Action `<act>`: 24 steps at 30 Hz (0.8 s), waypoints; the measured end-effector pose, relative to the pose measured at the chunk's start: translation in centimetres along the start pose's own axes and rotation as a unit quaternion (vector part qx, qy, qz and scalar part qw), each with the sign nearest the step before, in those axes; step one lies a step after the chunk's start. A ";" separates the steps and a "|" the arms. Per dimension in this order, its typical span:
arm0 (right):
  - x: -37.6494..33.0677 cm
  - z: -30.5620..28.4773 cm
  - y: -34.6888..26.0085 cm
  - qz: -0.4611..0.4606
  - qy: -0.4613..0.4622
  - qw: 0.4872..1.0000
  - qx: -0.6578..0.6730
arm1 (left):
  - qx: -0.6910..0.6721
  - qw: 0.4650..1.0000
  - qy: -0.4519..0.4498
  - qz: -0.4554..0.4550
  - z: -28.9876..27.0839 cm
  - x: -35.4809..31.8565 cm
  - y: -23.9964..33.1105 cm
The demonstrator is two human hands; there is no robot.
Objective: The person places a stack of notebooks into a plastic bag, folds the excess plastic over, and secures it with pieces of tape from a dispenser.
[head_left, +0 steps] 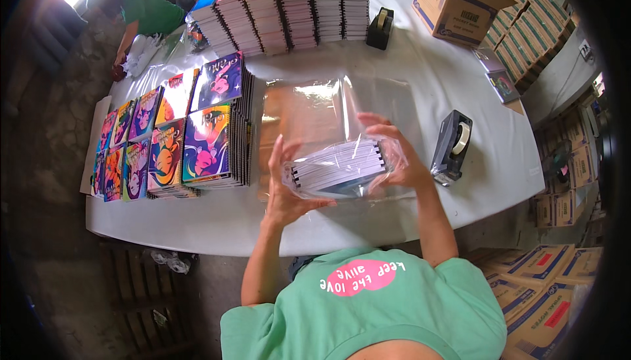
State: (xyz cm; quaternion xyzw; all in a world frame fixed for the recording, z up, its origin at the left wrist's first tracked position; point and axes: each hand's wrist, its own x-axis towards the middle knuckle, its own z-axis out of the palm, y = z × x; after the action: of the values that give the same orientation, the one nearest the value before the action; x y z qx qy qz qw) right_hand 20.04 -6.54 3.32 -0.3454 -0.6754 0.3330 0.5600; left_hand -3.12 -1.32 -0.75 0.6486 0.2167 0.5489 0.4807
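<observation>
hands come first: the left hand [284,186] and the right hand [394,156] are set apart, each pressed against one end of a small stack of spiral-bound notebooks [338,165] that sits inside a clear plastic bag [322,113]. the left palm braces the near-left end with fingers raised along the film, while the right hand cups the far-right end through the plastic, so the stack is clamped between them just above the white table cover [394,84], near the table's front edge. the bag's open, empty part trails away toward the middle of the table. judging by this, the step in hand is seating the stack squarely at the bottom of the bag; the next move likely calls for smoothing the loose film flat and keeping the notebook edges aligned. just to the right stands a dark grey tape dispenser [452,146]; a second black tape dispenser [380,28] stands farther back. to the left lie piles of colourful illustrated notebooks [197,140], and behind them a row of tall stacks with bright plain covers [282,8]. brown cardboard boxes [453,1] crowd the right side.
</observation>
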 end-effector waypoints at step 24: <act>8.3 -3.5 -9.3 0.215 -0.140 0.890 -0.377 | 0.143 0.931 -0.197 -0.271 -3.4 11.0 11.2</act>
State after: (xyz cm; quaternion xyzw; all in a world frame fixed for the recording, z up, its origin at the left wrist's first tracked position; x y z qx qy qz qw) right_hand 21.52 -4.37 15.98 -0.6172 -0.7308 0.2101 0.2021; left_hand -5.70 3.95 14.23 0.7222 0.3617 0.2219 0.5462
